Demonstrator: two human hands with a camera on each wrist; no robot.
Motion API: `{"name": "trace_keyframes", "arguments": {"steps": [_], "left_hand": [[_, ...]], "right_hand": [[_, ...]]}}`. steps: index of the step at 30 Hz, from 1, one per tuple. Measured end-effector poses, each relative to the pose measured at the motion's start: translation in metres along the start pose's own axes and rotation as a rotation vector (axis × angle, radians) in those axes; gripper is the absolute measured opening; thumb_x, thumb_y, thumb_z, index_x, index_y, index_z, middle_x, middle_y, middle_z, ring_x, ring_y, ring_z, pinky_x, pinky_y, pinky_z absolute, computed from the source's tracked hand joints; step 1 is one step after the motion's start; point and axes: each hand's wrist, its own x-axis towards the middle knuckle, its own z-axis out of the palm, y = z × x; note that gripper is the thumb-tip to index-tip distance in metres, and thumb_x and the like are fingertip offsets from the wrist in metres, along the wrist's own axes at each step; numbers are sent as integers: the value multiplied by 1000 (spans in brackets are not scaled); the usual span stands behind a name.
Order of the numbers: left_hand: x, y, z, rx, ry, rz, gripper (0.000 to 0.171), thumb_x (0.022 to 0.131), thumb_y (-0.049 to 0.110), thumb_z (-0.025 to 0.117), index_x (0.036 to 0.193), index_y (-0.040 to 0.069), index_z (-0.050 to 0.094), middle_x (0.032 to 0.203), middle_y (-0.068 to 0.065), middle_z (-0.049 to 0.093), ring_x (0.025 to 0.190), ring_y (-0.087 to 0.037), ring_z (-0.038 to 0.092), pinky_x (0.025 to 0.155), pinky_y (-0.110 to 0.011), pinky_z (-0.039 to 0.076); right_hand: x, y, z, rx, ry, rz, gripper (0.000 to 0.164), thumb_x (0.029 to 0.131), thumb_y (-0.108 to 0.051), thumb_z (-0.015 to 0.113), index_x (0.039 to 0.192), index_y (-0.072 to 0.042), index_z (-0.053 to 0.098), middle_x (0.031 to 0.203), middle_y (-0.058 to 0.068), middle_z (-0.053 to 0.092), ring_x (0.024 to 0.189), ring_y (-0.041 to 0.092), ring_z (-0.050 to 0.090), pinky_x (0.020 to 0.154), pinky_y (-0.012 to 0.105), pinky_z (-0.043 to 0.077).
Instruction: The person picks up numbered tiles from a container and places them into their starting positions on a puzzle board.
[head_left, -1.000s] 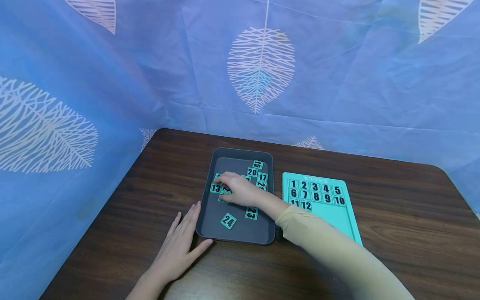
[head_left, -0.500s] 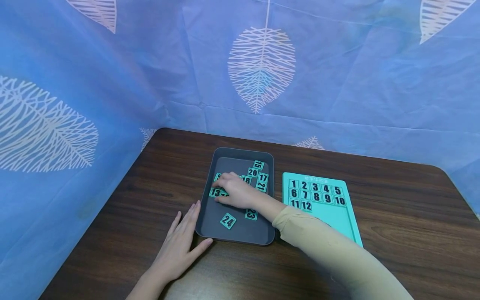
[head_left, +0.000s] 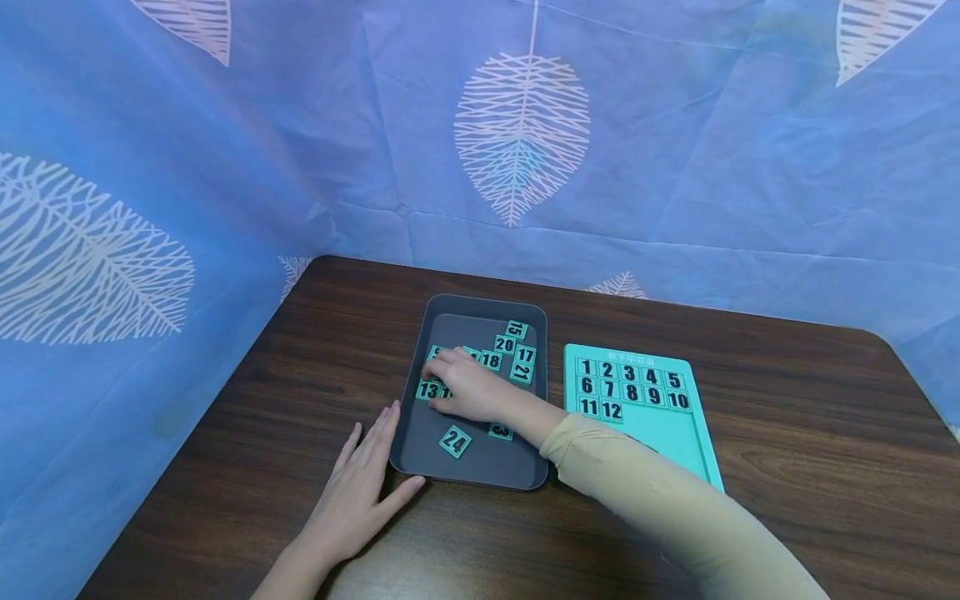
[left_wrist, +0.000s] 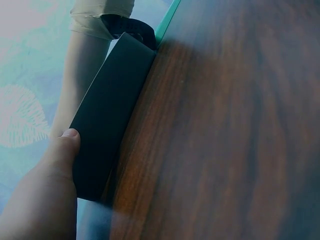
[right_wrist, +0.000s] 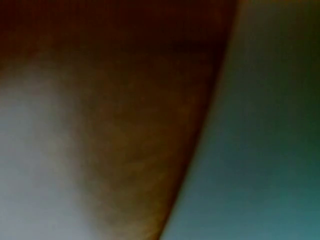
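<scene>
In the head view my right hand (head_left: 474,388) reaches into a dark grey tray (head_left: 480,468). Its fingers are bent down over teal number tiles, thumb and fingertips on either side of the tile beside the 13 tile (head_left: 428,390); the hand partly hides it. Near the tray's front lies a tilted 24 tile (head_left: 455,442), and the 23 tile (head_left: 500,431) shows partly past the wrist. My left hand (head_left: 353,500) lies with straight fingers along the tray's left edge, thumb at the front corner. The left wrist view shows that thumb (left_wrist: 71,137) against the tray's rim.
Right of the tray, a teal board (head_left: 667,425) holds tiles 1 to 12 in order. More loose tiles, such as the 20 tile (head_left: 505,344), lie in the tray's back right. Blue leaf-patterned cloth (head_left: 675,167) hangs behind the dark wooden table (head_left: 810,400). The right wrist view is blurred.
My right hand has shifted slightly left and toward me, and the 13 tile with its neighbour has slid toward the tray's front. The left hand has stayed put.
</scene>
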Motion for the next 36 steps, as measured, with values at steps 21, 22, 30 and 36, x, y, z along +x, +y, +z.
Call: {"name": "trace_keyframes", "arguments": {"steps": [21, 22, 30, 36], "left_hand": [[1, 0, 0, 1, -1, 6, 89, 91, 61, 49, 155, 20, 4, 159, 1, 15, 143, -16, 17, 114, -50, 9], [1, 0, 0, 1, 4, 12, 89, 91, 61, 49, 155, 19, 5, 159, 0, 16, 143, -16, 18, 114, -50, 9], [1, 0, 2, 5, 31, 31, 87, 92, 59, 50, 155, 17, 8, 159, 0, 17, 143, -17, 19, 115, -48, 9], [0, 0, 0, 6, 27, 9, 87, 92, 60, 50, 155, 18, 9, 159, 2, 16, 143, -16, 18, 115, -47, 8]], "right_hand": [[-26, -4, -31, 149, 53, -35, 36, 87, -10, 66, 122, -5, 61, 118, 6, 55, 107, 19, 50, 86, 33, 46], [-30, -3, -36, 148, 68, -32, 36, 87, -10, 67, 122, -5, 61, 118, 5, 55, 107, 19, 50, 86, 34, 46], [-81, 16, -60, 160, 159, 73, 33, 84, -7, 68, 117, -6, 64, 114, 6, 56, 97, 23, 56, 81, 36, 51], [-126, 39, -65, 160, 203, 188, 36, 83, -4, 71, 118, -5, 63, 112, 6, 56, 91, 24, 55, 76, 42, 52]]}}
